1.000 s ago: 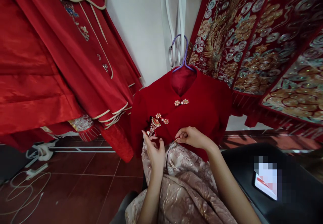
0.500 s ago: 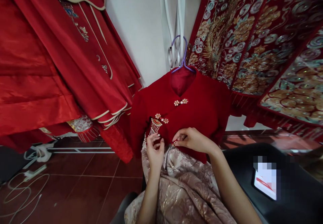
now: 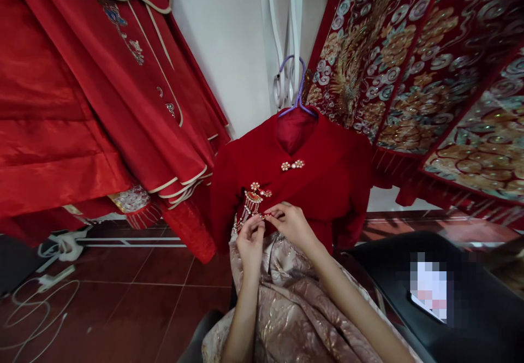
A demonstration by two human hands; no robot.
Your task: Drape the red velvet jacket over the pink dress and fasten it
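The red jacket (image 3: 327, 172) hangs from a purple hanger (image 3: 301, 87) in front of the white wall, over a pale brocade skirt (image 3: 303, 308). Low on the jacket's slanted front edge, just under the tassel ornament (image 3: 250, 206), the left hand (image 3: 250, 241) and the right hand (image 3: 291, 222) meet. The fingertips of both are pinched together on a small clasp (image 3: 267, 215), which is too tiny to make out in detail.

The clasp looks light, hard and beaded, so probably delicate and easy to lose between the fingers. It seems best taken by fingertip at its base, close to the cloth. The jacket itself appears soft and limp and would swing on the hanger if tugged. The tassel's fine strands likely snag.
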